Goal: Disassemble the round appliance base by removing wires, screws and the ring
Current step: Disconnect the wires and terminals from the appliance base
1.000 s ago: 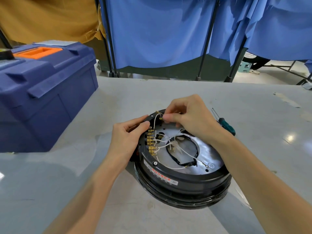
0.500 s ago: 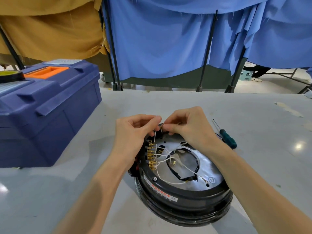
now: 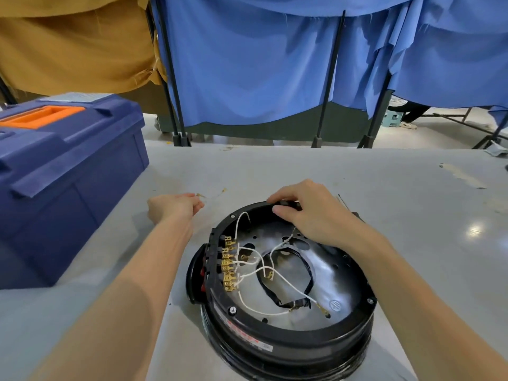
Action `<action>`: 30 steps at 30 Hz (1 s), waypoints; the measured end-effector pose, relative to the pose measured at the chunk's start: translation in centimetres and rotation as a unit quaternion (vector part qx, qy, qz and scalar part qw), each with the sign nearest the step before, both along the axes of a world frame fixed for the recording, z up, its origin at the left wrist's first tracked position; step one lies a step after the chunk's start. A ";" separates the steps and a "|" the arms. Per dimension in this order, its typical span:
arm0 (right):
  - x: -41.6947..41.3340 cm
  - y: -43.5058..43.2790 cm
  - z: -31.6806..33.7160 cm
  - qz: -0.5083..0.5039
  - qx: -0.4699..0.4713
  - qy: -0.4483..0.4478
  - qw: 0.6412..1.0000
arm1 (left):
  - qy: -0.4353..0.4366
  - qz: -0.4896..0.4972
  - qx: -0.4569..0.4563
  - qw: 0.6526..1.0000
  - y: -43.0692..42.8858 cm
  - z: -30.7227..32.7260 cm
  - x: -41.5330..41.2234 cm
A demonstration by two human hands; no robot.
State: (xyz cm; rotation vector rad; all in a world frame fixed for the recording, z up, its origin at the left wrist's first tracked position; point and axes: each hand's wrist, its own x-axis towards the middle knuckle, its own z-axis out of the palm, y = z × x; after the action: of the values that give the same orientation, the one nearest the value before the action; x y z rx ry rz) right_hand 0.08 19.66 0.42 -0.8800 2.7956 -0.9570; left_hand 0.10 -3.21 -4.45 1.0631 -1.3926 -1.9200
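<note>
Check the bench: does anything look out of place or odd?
One thin wire lies on the table, off the base, by the left hand. Inside the base, white wires sprawl loose, some ends free.

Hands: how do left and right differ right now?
The left hand is off the base, low over the table; the right hand is on the base's far edge. The left hand pinches the end of a loose wire with gold terminals; the right hand grips the base's black edge. Both are bare, with curled fingers.
</note>
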 end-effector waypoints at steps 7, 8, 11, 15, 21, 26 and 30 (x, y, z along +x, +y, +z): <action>-0.1 -0.1 -0.2 -0.009 -0.003 0.009 1.000 | -0.040 -0.013 0.002 0.999 -1.3 -1.5 -1.3; -0.1 -0.1 -0.1 -0.008 -0.002 0.009 1.000 | -0.040 -0.027 0.000 0.999 -1.3 -1.4 -1.0; 0.1 -0.2 0.0 -0.008 0.001 0.008 1.000 | -0.035 -0.078 -0.023 0.996 -1.4 -1.4 0.3; 0.3 -0.1 0.1 -0.004 0.000 0.010 1.000 | -0.072 -0.102 -0.117 0.985 -1.9 -1.5 2.1; 0.8 -0.2 0.3 0.006 -0.012 0.026 1.000 | -0.009 -0.185 -0.204 0.961 -0.6 -0.7 4.9; 2.8 -1.5 1.0 0.099 -0.072 0.036 0.992 | 0.073 -0.322 -0.153 0.931 2.6 0.1 7.3; 4.1 -2.4 0.8 0.160 -0.032 -0.010 0.987 | 0.090 -0.331 -0.101 0.934 3.4 0.3 8.7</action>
State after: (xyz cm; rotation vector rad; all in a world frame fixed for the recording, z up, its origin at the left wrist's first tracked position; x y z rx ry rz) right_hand 4.16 17.30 1.25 -1.2705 2.5095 -0.9989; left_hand 8.82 0.17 -4.20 0.3137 -1.9508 -2.1750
